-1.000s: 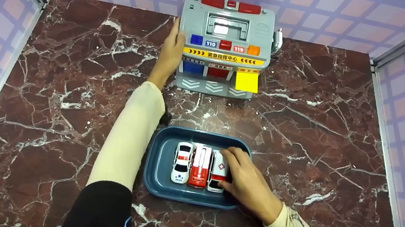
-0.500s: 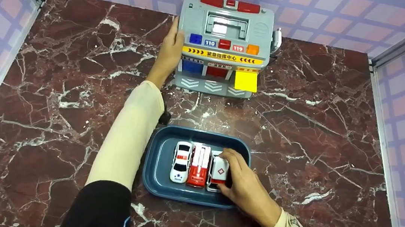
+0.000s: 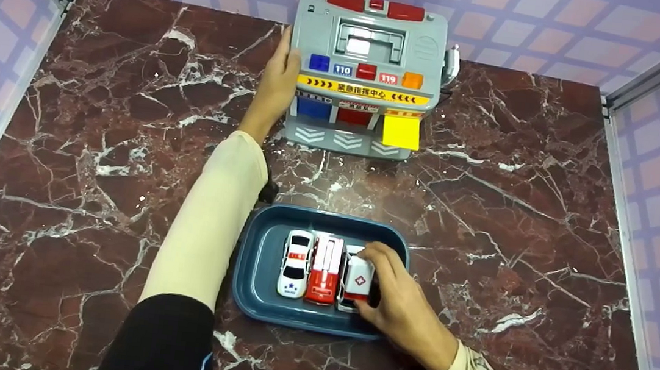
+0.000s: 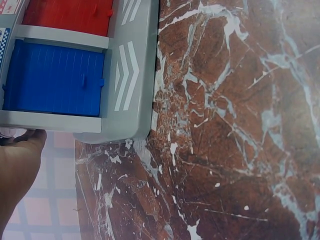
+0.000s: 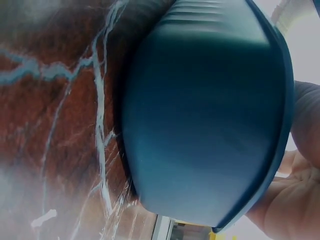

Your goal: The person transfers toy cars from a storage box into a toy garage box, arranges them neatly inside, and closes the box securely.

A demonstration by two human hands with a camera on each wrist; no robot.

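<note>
In the head view my left hand [image 3: 279, 84] lies along the left side of a grey toy emergency station [image 3: 318, 33], its fingers fairly straight. The left wrist view catches part of that hand [image 4: 20, 167] beside the station's blue door [image 4: 55, 80]. My right hand [image 3: 409, 304] reaches into a blue tray [image 3: 250, 302] and grips a white toy ambulance [image 3: 360, 271] by its two ends, the roof with the red cross showing between thumb and fingers. A red-and-white toy fire truck [image 3: 324, 270] and a white toy police car [image 3: 295, 270] lie beside it.
The station's yellow door [image 3: 402, 132] is swung up at the right bay, while its red door [image 3: 353, 117] hangs down. Checked walls enclose the marble-patterned table [image 3: 515, 229]. In the right wrist view the tray's outer wall [image 5: 205, 115] hides the cars.
The ambulance has tipped a little in my right hand, so its roof looks turned and its front end is more covered by the thumb. My left hand stays at the station.
</note>
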